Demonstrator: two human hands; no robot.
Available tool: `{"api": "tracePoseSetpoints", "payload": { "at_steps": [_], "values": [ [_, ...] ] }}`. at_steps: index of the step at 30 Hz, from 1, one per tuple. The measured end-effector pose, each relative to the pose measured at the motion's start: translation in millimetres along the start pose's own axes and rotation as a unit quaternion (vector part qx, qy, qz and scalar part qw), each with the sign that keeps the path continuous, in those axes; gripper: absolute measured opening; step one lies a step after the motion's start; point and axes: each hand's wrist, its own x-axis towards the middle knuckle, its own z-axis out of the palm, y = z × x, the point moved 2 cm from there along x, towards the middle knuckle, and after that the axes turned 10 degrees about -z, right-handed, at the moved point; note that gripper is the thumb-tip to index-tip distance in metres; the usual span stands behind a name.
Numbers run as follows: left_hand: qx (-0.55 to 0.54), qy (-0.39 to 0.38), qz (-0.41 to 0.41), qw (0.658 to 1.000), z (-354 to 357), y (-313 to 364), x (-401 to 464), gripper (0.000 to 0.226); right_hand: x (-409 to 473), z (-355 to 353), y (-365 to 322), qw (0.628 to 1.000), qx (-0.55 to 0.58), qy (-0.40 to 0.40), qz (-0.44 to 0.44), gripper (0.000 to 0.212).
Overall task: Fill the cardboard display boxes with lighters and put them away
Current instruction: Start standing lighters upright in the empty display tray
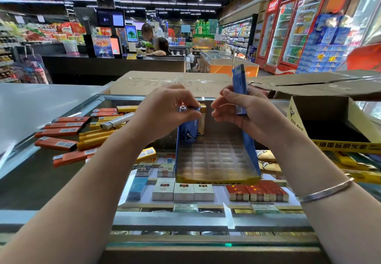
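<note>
Head view, so: left hand (173, 109) has its grip pinched on the top of a blue lighter (188, 126), held upright, long axis vertical, right over the back-left corner of the display box (216, 178). Empty grid slots sit directly below and toward the person from that grip. Right hand (240, 109) is pinched on another blue lighter (239, 84), sticking up above its fingers, just beside the box's right wall. I'd say the left one drops in first, it's nearer. Loose orange and yellow lighters (68, 131) lie left on the glass surface (61, 179). Slot under the left lighter is hidden.
</note>
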Motion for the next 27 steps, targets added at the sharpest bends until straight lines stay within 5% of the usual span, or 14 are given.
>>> {"api": "tracePoseSetpoints", "payload": {
  "at_steps": [9, 27],
  "values": [
    [0.083, 0.038, 0.032, 0.995, -4.5, -2.9, 0.4, 0.015, -0.7, 1.7, 3.8, 0.999, -0.043, -0.012, 0.012, 0.006],
    [0.071, 0.006, -0.005, 0.997, 2.8, -4.2, -1.0, 0.008, -3.0, 4.6, 2.9, 0.997, -0.064, -0.017, 0.036, 0.009]
  ]
}}
